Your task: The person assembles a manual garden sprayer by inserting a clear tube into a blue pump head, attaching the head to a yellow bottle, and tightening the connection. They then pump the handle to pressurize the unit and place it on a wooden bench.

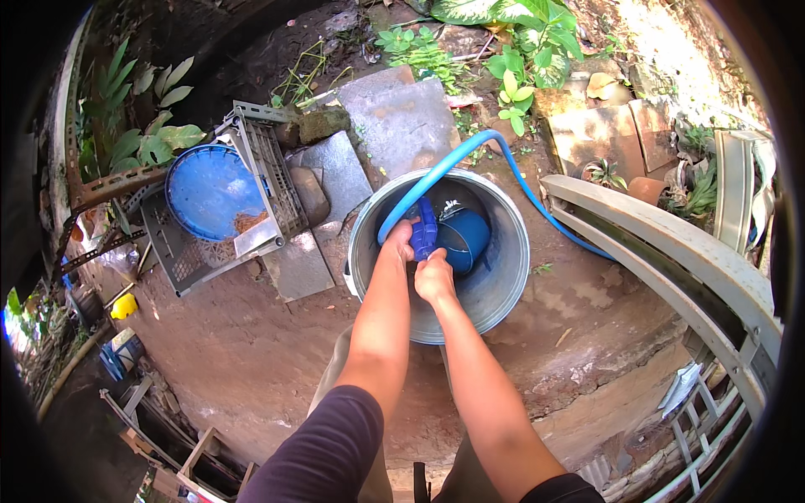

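Observation:
Both my arms reach down into a large grey bucket (501, 308) that stands on the ground in front of me. My left hand (401, 241) is closed at the end of a light-blue hose (444, 168), against a violet-blue plastic piece (426, 226). Just below and to the right, my right hand (434, 275) is closed on the lower end of that same piece. Its exact kind is partly hidden by my fingers. Inside the bucket, right of my hands, lies a dark-blue rounded container (466, 239). The hose arches over the bucket's far rim and runs off to the right.
At the left, a round blue lid or tub (214, 191) rests in a grey plastic crate (272, 180). Stone slabs (394, 113) and green plants (537, 50) lie beyond the bucket. A curved pale metal frame (671, 218) stands at the right. Bare earth surrounds the bucket.

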A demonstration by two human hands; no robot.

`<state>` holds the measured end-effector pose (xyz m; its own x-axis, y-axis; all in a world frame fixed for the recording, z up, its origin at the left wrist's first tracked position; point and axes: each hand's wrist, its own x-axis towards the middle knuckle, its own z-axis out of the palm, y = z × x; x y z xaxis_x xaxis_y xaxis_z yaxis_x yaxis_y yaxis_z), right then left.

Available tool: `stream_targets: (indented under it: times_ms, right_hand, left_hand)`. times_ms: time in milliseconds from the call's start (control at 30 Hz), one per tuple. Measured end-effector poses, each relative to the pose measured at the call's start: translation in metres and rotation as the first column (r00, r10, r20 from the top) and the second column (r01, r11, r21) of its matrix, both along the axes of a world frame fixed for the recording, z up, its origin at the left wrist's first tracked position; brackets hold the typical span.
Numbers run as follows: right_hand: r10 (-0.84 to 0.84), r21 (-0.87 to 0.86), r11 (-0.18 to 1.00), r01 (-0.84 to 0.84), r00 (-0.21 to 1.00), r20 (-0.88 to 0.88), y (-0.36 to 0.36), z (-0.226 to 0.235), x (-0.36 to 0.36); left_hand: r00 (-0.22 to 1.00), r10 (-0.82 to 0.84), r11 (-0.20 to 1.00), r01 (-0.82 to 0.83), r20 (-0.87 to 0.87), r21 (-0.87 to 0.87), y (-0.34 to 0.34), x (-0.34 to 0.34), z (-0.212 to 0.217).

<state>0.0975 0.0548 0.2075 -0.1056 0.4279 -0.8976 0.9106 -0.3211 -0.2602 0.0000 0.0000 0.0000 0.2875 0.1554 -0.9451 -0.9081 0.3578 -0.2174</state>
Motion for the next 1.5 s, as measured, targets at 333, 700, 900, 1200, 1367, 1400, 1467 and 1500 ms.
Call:
stream_targets:
  times_ms: [333,700,900,1200,1367,1400,1467,1500]
  right_hand:
    - [0.054,-0.002,0.999,-0.054,0.998,0.033,0.008,0.117,0.053]
    - [-0.017,0.067,0.998,0.019,0.999,-0.027,0.001,0.013,0.027]
    - [-0.118,0.095,0.988,0.121,0.992,-0.039,-0.018,-0.047,0.02]
    - [-0.009,-0.135,0.991,0.014,0.999,0.041,-0.023,-0.005,0.052]
    - [0.05,-0.084,0.995,-0.047,0.998,0.043,0.002,0.104,0.064]
    - [0.031,-0.053,0.998,-0.029,0.999,0.043,0.001,0.115,0.073]
    - [0.02,0.012,1.0,-0.021,0.999,0.038,-0.015,0.119,0.081]
    - [-0.013,0.059,0.998,0.01,0.998,0.055,-0.021,0.122,0.088]
  left_hand:
    - [0.998,-0.056,0.998,0.056,-0.002,-0.019,0.023,0.01,0.032]
    - [1.0,-0.027,1.0,0.027,-0.001,0.007,0.014,0.006,0.031]
    - [0.999,0.005,1.0,-0.005,-0.035,0.021,0.01,0.011,0.021]
    - [0.998,-0.056,0.995,0.052,-0.041,-0.085,-0.005,0.006,-0.002]
    - [0.999,-0.047,0.998,0.046,-0.022,-0.041,0.005,0.008,0.021]
    - [0.997,-0.08,0.996,0.08,-0.001,-0.047,0.014,0.016,0.03]
    - [0.998,-0.066,0.996,0.066,0.002,-0.064,0.003,0.016,0.04]
    - [0.996,-0.094,0.993,0.093,-0.008,-0.076,0.015,0.029,0.058]
